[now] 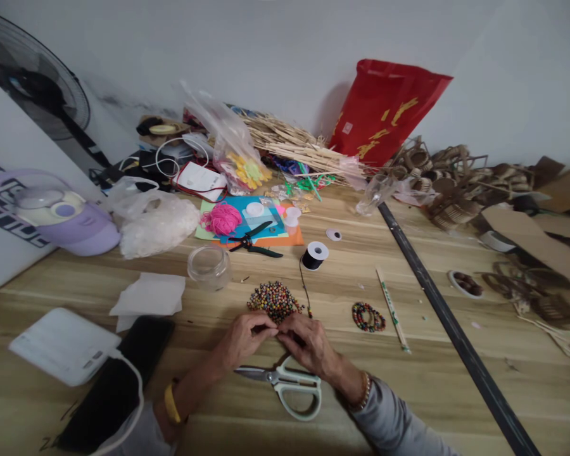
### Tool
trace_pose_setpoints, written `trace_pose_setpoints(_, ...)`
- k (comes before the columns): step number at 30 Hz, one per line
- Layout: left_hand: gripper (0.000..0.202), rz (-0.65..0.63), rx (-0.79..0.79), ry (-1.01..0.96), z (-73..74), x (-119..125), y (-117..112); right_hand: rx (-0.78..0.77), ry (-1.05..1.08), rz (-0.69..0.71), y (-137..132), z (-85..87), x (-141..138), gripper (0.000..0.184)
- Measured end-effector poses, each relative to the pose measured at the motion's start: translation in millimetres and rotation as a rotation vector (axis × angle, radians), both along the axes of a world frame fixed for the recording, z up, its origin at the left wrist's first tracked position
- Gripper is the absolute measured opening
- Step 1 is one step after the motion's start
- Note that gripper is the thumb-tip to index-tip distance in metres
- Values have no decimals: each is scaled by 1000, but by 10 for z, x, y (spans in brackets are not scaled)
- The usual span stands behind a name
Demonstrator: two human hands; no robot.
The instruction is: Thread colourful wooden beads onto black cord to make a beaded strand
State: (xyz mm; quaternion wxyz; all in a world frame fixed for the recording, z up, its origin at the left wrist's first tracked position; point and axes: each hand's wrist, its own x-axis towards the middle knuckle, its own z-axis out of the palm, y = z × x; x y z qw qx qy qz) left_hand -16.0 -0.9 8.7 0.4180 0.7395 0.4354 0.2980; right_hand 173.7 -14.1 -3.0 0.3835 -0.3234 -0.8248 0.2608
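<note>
My left hand [244, 339] and my right hand [308, 342] meet fingertip to fingertip on the wooden table [408, 392], both pinched shut at the near edge of a pile of small coloured beads [273, 299]. What the fingers pinch is too small to make out. A thin black cord [304, 288] runs from a black thread spool [315, 254] down toward my right hand. White-handled scissors [285, 383] lie just under my wrists. A finished bead bracelet [368, 316] rests to the right.
A glass jar [209, 267], black pliers [254, 242], pink yarn [221, 219], white tissues [147, 296], a phone [118, 380] and white power bank [64, 345] lie left. A long black rod [451, 329], a wrapped chopstick [392, 310], a red bag [384, 111] and wicker pieces [456, 183] sit right.
</note>
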Motion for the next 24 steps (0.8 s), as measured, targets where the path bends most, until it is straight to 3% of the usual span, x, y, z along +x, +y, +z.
trace_pose_setpoints(11, 14, -18, 24, 0, 2, 12, -10, -24, 3, 5, 0, 14, -3, 7)
trace_pose_setpoints(24, 10, 8, -76, -7, 40, 18, -1, -33, -9, 37, -7, 34, 7, 8)
